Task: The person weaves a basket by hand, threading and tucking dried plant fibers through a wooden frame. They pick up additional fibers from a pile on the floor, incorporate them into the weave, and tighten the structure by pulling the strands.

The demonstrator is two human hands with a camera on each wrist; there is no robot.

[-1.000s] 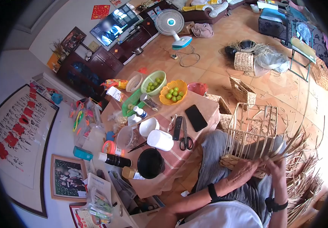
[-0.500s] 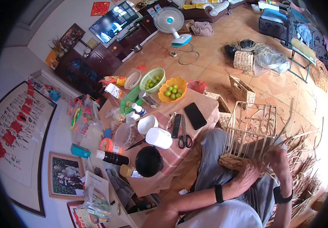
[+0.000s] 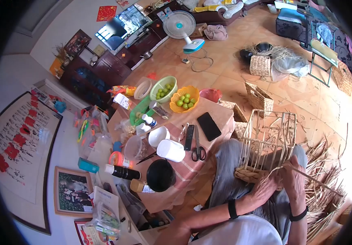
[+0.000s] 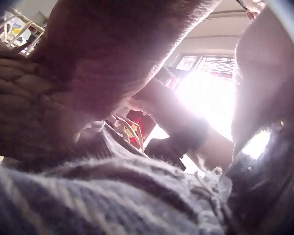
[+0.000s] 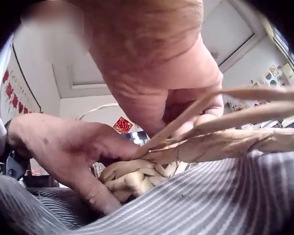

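Gripping a half-woven basket [image 3: 247, 174], the left hand [image 3: 264, 189] sits above striped trousers [image 3: 228, 179]. Just beside it, the right hand [image 3: 294, 179] pinches a long straw strand [image 3: 315, 179].

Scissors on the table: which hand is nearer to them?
Left: the left hand is at the basket's woven part, right of the scissors; the right hand is farther right.

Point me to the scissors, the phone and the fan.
Scissors [image 3: 198, 153]: head view, on the handles.
Phone [image 3: 209, 126]: head view, mid-screen.
Fan [image 3: 179, 25]: head view, on the hub.
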